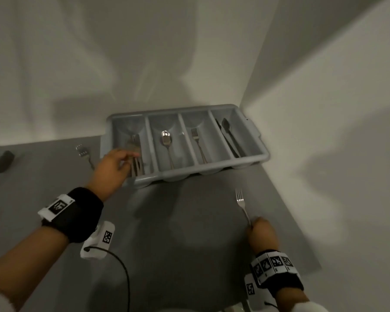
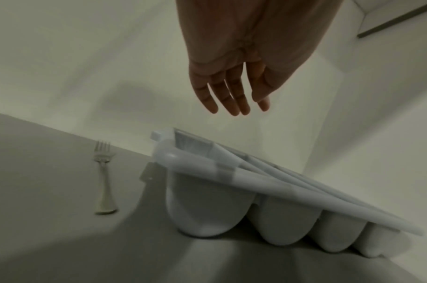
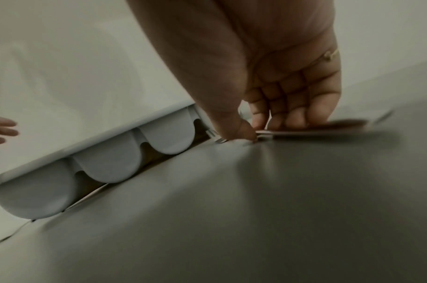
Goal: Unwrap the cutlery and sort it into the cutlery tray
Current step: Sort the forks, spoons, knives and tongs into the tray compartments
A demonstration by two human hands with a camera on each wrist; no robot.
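While the left grip hovers slack-fingered over the cutlery tray, the right grip pinches a fork — handle end.

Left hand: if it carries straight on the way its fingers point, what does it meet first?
Probably the cutlery lying in the leftmost compartment of the cutlery tray. The left hand is open, fingers aimed over the near rim at those pieces. Its height above them is unclear.

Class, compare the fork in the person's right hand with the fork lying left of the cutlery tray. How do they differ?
The right hand pinches one fork by its handle; the other fork lies untouched on the table. The held fork is in front of the cutlery tray; the loose one lies beside the tray's left end. Both are metal, tines pointing away, outside the tray.
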